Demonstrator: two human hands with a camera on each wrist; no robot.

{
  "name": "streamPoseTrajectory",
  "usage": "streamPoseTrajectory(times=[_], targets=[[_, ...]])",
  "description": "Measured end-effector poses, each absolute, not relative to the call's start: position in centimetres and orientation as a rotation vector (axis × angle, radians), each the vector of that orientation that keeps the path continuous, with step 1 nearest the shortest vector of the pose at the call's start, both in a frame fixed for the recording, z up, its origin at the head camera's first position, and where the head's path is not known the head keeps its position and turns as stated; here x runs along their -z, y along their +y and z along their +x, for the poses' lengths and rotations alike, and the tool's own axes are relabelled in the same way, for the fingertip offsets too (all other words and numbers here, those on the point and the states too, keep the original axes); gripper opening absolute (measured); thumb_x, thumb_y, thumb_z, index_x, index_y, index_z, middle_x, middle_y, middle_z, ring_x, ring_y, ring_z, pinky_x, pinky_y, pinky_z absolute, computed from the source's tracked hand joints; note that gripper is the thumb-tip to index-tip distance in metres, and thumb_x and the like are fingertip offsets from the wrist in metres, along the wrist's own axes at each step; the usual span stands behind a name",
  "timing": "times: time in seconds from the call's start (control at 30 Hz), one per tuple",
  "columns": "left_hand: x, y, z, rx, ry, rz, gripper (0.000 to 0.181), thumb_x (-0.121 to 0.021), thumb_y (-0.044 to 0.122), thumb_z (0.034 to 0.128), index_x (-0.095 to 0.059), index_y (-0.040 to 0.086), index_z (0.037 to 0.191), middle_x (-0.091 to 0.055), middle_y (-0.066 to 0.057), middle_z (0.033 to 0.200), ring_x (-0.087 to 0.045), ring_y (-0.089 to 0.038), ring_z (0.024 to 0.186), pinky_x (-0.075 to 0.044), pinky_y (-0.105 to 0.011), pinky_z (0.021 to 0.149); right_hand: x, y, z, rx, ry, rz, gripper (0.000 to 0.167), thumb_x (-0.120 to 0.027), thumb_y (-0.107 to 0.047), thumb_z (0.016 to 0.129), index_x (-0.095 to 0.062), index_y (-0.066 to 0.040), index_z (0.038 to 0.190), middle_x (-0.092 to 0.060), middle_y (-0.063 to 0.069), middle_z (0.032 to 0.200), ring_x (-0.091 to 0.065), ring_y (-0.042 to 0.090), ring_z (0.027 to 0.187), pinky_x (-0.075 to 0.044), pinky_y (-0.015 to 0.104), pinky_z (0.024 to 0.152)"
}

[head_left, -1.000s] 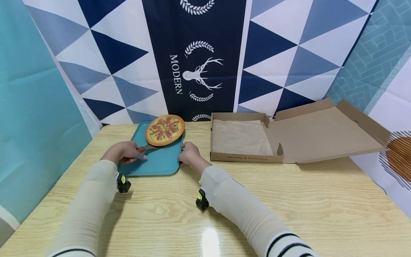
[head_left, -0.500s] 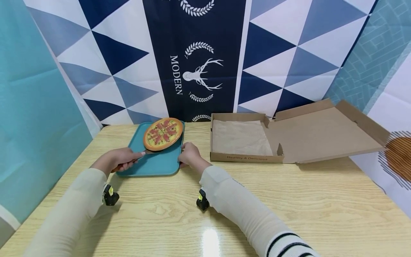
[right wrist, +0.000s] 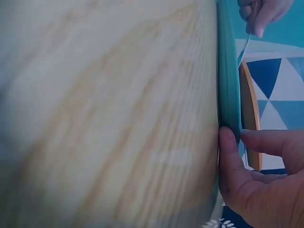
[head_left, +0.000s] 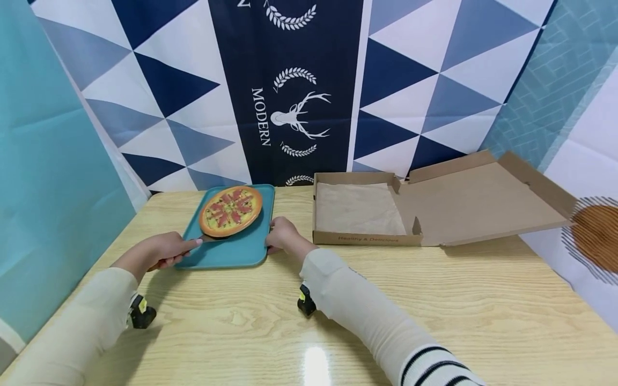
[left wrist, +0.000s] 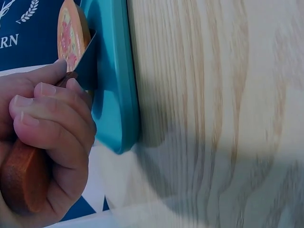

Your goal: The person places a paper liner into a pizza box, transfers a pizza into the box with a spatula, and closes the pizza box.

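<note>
My left hand (head_left: 166,250) grips the wooden handle (left wrist: 26,176) of a pizza server, its fingers curled round it in the left wrist view. The server's metal blade (left wrist: 87,65) reaches under the near-left side of a toy-like round pizza (head_left: 230,211). This pizza has an orange crust and pink strips on top, and it lies over the blue tray (head_left: 247,251). How much of its weight the blade bears, I cannot tell. At the tray's right edge, my right hand (head_left: 285,235) pinches the rim between thumb and fingers, seen close in the right wrist view.
Right of the tray, an open cardboard pizza box (head_left: 367,239) lined with paper stands on the wooden table (head_left: 241,327). Its lid (head_left: 483,206) is folded out to the right. A patterned cloth (head_left: 289,48) hangs behind the table's back edge.
The left hand has drawn back toward the left and the person, keeping hold of the server. The pizza has shifted left and nearer over the tray. The right hand stays at the tray's edge.
</note>
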State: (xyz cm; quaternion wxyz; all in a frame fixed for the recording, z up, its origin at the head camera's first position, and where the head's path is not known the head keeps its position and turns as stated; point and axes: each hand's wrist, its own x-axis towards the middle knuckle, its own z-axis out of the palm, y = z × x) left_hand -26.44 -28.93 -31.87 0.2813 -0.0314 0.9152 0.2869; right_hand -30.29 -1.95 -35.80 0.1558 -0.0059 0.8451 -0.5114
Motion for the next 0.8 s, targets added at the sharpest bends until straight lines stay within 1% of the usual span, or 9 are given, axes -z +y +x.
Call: streamPoseTrajectory(times=[0.1,0.2,0.27,0.37,0.5,0.57,0.73,0.8], targets=[[31.6,-29.2,-26.1,-0.761,2.459,-0.062,0.048,-0.043,0.048,0.1017,-0.053,0.013,0.072,-0.036,0.005,0.052,-0.03,-0.007,0.043,-0.029,-0.023,0.045,35.6,-1.6,-30.1,1.441,2.419,-0.03,0.058,-0.065,0.011,0.084,-0.045,0.007,0.138,-0.057,0.02,0.122,-0.066,0.02,0.062,-0.056,0.027,0.057],[31.3,-29.3,-25.8,-0.746,2.471,-0.038,0.048,-0.044,0.048,0.1017,-0.053,0.012,0.071,-0.036,0.005,0.052,-0.031,-0.007,0.043,-0.03,-0.023,0.045,35.4,-1.2,-29.8,1.411,2.438,-0.064,0.058,-0.066,0.009,0.082,-0.046,0.008,0.136,-0.061,0.019,0.106,-0.064,0.02,0.06,-0.056,0.029,0.059],[31.2,-29.5,-25.6,-0.733,2.475,-0.033,0.048,-0.044,0.048,0.1017,-0.052,0.012,0.07,-0.036,0.005,0.051,-0.031,-0.007,0.042,-0.031,-0.023,0.046,35.1,-0.8,-29.7,1.405,2.438,-0.095,0.059,-0.068,0.008,0.082,-0.045,0.009,0.136,-0.061,0.018,0.096,-0.063,0.021,0.06,-0.057,0.03,0.061],[31.1,-29.7,-25.4,-0.719,2.475,-0.025,0.049,-0.044,0.048,0.1016,-0.051,0.013,0.068,-0.036,0.005,0.05,-0.031,-0.007,0.042,-0.031,-0.023,0.046,34.7,-0.3,-29.4,1.37,2.463,-0.146,0.058,-0.07,0.005,0.083,-0.046,0.009,0.136,-0.061,0.015,0.087,-0.064,0.021,0.06,-0.057,0.03,0.062],[30.9,-30.0,-25.2,-0.72,2.475,-0.017,0.048,-0.045,0.047,0.1017,-0.053,0.011,0.07,-0.035,0.005,0.049,-0.031,-0.008,0.042,-0.03,-0.024,0.046,34.2,0.5,-29.1,1.307,2.508,-0.219,0.053,-0.072,0.001,0.085,-0.05,0.007,0.133,-0.06,0.012,0.085,-0.064,0.019,0.057,-0.056,0.028,0.061],[30.7,-30.0,-25.0,-0.722,2.48,-0.01,0.047,-0.046,0.045,0.1019,-0.056,0.009,0.075,-0.035,0.005,0.05,-0.03,-0.008,0.042,-0.031,-0.024,0.046,33.9,0.9,-28.9,1.295,2.518,-0.259,0.049,-0.072,-0.001,0.085,-0.053,0.007,0.129,-0.06,0.011,0.085,-0.063,0.019,0.057,-0.057,0.029,0.06],[30.1,-29.9,-24.6,-0.709,2.484,0.012,0.044,-0.047,0.044,0.1021,-0.057,0.005,0.084,-0.035,0.005,0.051,-0.029,-0.008,0.043,-0.03,-0.024,0.046,33.2,2.1,-28.2,1.254,2.562,-0.393,0.037,-0.073,-0.004,0.085,-0.06,0.006,0.118,-0.061,0.009,0.081,-0.065,0.026,0.06,-0.057,0.034,0.063],[29.9,-29.8,-24.5,-0.694,2.485,0.019,0.044,-0.047,0.045,0.1019,-0.056,0.006,0.083,-0.034,0.005,0.051,-0.028,-0.008,0.042,-0.029,-0.024,0.046,32.9,2.6,-27.8,1.232,2.588,-0.458,0.033,-0.073,-0.004,0.085,-0.061,0.007,0.114,-0.059,0.007,0.081,-0.066,0.028,0.064,-0.057,0.034,0.063]])
